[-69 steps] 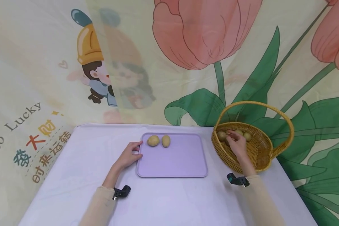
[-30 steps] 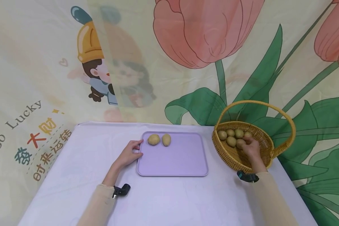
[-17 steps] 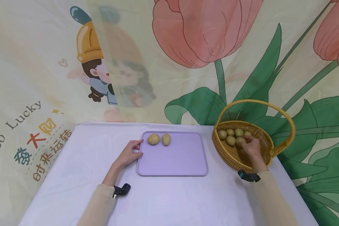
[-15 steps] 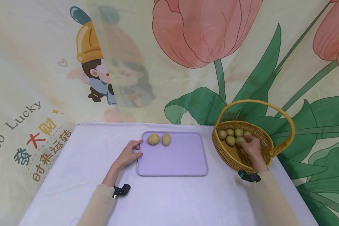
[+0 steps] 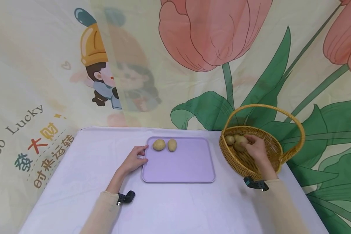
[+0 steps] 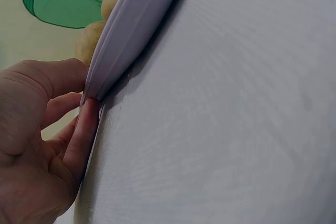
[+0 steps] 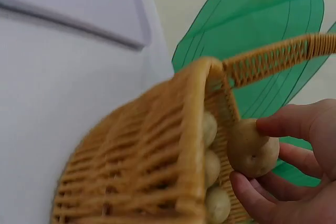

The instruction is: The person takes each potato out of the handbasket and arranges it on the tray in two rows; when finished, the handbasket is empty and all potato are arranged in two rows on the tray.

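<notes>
My right hand (image 5: 256, 149) grips a round potato (image 7: 251, 148) between thumb and fingers, just above the other potatoes in the wicker basket (image 7: 142, 156). Several potatoes (image 7: 217, 204) lie along the basket's inner side, some hidden by the hand in the head view. On the left, my left hand (image 5: 133, 160) pinches the left rim of the lilac tray (image 5: 178, 167), its thumb and a finger (image 6: 84, 140) against the edge in the left wrist view. Two potatoes, a rounder one (image 5: 159, 145) and an oval one (image 5: 172, 145), rest side by side at the tray's far left.
A tall arched handle (image 5: 292, 118) rises over the basket at the right. White cloth (image 5: 175, 208) covers the table, and a printed tulip backdrop (image 5: 193, 97) hangs behind its far edge.
Since half a second ago, my right hand has lifted a potato and moved slightly left and back over the basket's others. The left hand and the tray's two potatoes stay put.
</notes>
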Demonstrator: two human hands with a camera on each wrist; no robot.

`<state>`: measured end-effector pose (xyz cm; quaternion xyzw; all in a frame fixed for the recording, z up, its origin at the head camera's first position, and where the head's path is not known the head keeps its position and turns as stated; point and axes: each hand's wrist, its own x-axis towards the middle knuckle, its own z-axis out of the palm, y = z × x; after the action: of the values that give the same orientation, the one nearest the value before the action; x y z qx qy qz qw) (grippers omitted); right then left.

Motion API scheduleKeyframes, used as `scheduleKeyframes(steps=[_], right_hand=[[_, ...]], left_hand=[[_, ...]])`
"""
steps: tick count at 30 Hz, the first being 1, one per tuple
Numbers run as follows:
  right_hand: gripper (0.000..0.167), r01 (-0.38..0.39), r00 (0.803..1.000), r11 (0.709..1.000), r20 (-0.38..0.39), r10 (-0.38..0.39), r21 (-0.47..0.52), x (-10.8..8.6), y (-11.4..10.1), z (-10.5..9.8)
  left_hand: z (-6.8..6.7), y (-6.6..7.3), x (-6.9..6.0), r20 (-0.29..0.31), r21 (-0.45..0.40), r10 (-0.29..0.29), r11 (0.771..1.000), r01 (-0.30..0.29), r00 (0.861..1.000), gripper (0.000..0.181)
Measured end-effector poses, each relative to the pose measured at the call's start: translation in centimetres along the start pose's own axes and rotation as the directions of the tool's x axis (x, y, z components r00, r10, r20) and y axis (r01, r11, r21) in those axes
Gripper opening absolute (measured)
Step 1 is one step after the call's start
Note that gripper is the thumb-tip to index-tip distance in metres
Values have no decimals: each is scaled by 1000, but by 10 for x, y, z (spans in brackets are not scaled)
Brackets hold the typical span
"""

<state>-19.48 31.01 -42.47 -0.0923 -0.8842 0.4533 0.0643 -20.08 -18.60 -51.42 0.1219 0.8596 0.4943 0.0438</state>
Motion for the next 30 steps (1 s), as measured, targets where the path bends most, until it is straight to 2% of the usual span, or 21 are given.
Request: scheduleKeyframes(steps=[10,17,22,26,30], right_hand=[[48,54,998,994,7,-55,90,-11,-26,17],[47,29,999,992,11,-30,119,-12,-41,40],[47,18,1000,989,17,-20,147,-12,-54,59],[44,63,998,981,14,-67,184,-13,-63,79],[42,78,995,963,47,-93,259,-12,-67,103]], left_hand=[[0,0,0,-1,-11,1,1000,-1,1000,62],[0,0,-1,-8,1,-3,1000,3,1000,62],[0,2,-1,-2,-3,-13,1000,13,1000,62],[0,1,0,-2,0,-17,1000,17,1000,63],[1,1,0,1,-7,-21,1000,21,1000,63]])
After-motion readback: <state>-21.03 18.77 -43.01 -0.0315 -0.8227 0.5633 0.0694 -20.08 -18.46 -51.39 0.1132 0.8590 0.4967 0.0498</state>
